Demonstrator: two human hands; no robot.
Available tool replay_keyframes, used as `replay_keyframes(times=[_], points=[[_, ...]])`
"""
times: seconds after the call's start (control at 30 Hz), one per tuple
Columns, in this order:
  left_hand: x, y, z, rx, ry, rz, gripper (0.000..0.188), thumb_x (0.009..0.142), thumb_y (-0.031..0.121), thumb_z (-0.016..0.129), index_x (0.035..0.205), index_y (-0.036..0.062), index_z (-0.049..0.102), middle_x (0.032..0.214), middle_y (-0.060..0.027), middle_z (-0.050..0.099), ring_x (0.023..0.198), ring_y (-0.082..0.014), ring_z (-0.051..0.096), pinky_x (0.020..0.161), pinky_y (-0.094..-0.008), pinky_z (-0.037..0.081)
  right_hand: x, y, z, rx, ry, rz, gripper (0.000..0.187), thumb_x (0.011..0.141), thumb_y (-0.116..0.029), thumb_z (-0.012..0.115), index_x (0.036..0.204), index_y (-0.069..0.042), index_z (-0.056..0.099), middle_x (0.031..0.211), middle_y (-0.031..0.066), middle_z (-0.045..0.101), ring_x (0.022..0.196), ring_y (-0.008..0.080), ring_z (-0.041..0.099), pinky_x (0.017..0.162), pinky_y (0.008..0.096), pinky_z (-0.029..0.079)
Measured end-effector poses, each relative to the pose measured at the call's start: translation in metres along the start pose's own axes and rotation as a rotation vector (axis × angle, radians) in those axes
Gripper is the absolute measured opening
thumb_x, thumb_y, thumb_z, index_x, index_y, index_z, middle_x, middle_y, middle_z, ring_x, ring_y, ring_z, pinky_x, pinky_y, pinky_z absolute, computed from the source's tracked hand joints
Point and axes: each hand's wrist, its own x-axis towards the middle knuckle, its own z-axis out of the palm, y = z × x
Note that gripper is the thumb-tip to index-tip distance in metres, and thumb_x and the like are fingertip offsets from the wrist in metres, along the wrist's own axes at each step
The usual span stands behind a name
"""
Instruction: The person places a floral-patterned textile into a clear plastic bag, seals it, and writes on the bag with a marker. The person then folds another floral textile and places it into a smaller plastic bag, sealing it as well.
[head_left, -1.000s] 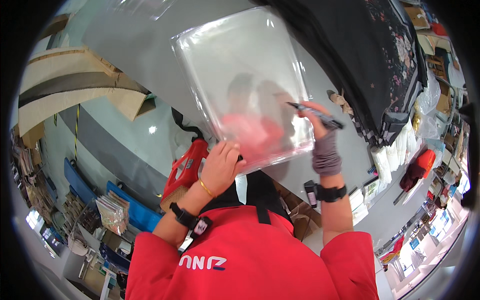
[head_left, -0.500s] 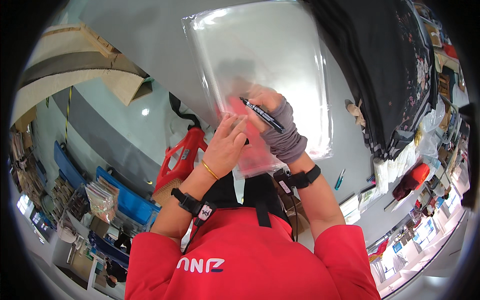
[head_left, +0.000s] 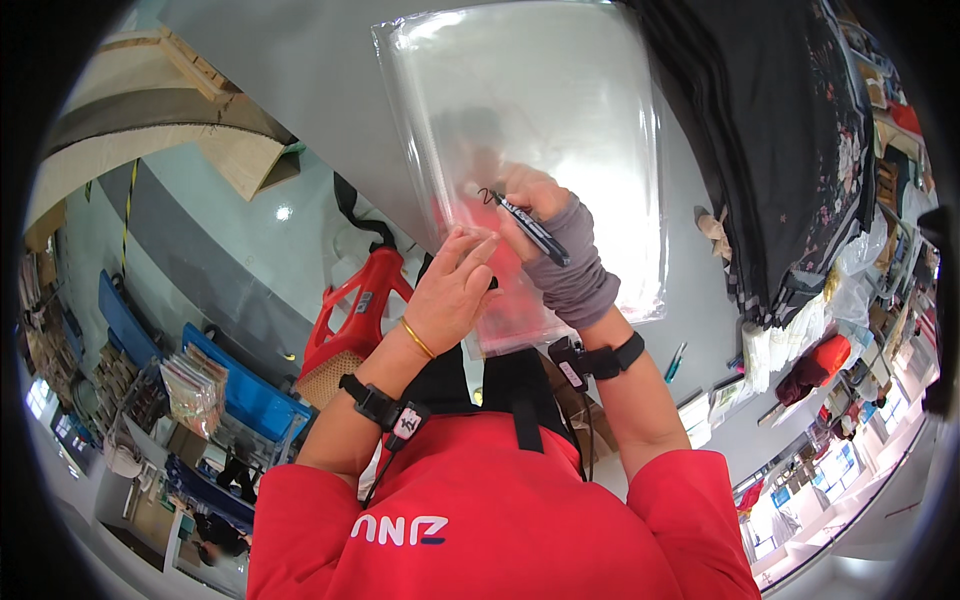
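A stack of clear plastic bags [head_left: 555, 110] lies on the grey table in front of me. My right hand [head_left: 535, 205] is closed around a black marker [head_left: 537, 237], its tip down at the plastic. A short curved black ink mark [head_left: 487, 196] shows right by the tip. My left hand [head_left: 455, 290] rests on the near left part of the bags, its fingertips pressing the film. From its curled fingers juts a small black piece that looks like the marker cap [head_left: 493, 283]. A grey sleeve cuff [head_left: 575, 265] covers my right wrist.
Black floral fabric [head_left: 770, 150] is piled along the table's right side. A teal pen [head_left: 676, 362] lies near the table's near right edge. To my left stands a red plastic stool [head_left: 365, 305], with a blue cart [head_left: 250, 385] holding packed bags beyond it.
My right hand has moved the marker tip slightly right and up, and a curved ink mark now shows on the plastic. My left hand stays pressed on the bags.
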Motion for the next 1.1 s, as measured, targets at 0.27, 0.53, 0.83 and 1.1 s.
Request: replay_keyframes(times=[0.27, 0.53, 0.83, 1.1], points=[[0.001, 0.001, 0.000, 0.013, 0.005, -0.004, 0.030, 0.080, 0.014, 0.076, 0.098, 0.0001, 0.056, 0.141, -0.0178, 0.055, 0.129, -0.0385, 0.051, 0.119, -0.0516, 0.037, -0.004, -0.007, -0.009, -0.088, -0.035, 0.207, 0.016, 0.082, -0.014, 0.069, 0.089, -0.003, 0.059, 0.087, 0.0152, 0.062, 0.080, 0.0384, 0.062, 0.069, 0.0457, 0.051], [0.003, 0.003, 0.001, 0.014, 0.011, -0.026, 0.027, 0.081, 0.014, 0.075, 0.097, 0.0002, 0.057, 0.139, -0.0170, 0.057, 0.129, -0.0387, 0.051, 0.119, -0.0516, 0.038, -0.010, 0.003, -0.013, -0.147, 0.039, 0.212, 0.017, 0.085, -0.011, 0.071, 0.096, -0.005, 0.060, 0.082, 0.0137, 0.065, 0.070, 0.0283, 0.065, 0.063, 0.0383, 0.051], [0.003, 0.004, 0.003, -0.011, -0.019, -0.066, 0.023, 0.082, 0.009, 0.072, 0.094, 0.0006, 0.054, 0.147, -0.0152, 0.053, 0.132, -0.0398, 0.047, 0.120, -0.0532, 0.035, -0.011, 0.002, -0.028, -0.096, 0.065, 0.349, 0.017, 0.085, -0.016, 0.070, 0.094, -0.005, 0.061, 0.082, 0.0151, 0.064, 0.075, 0.0359, 0.064, 0.065, 0.0437, 0.051], [0.005, 0.005, 0.004, -0.020, -0.018, -0.062, 0.022, 0.083, 0.009, 0.071, 0.094, 0.0004, 0.054, 0.147, -0.0151, 0.054, 0.132, -0.0401, 0.047, 0.120, -0.0536, 0.035, -0.008, 0.009, -0.042, -0.220, 0.137, 0.301, 0.018, 0.086, -0.017, 0.071, 0.094, -0.005, 0.060, 0.080, 0.0151, 0.065, 0.080, 0.0364, 0.065, 0.066, 0.0452, 0.052]])
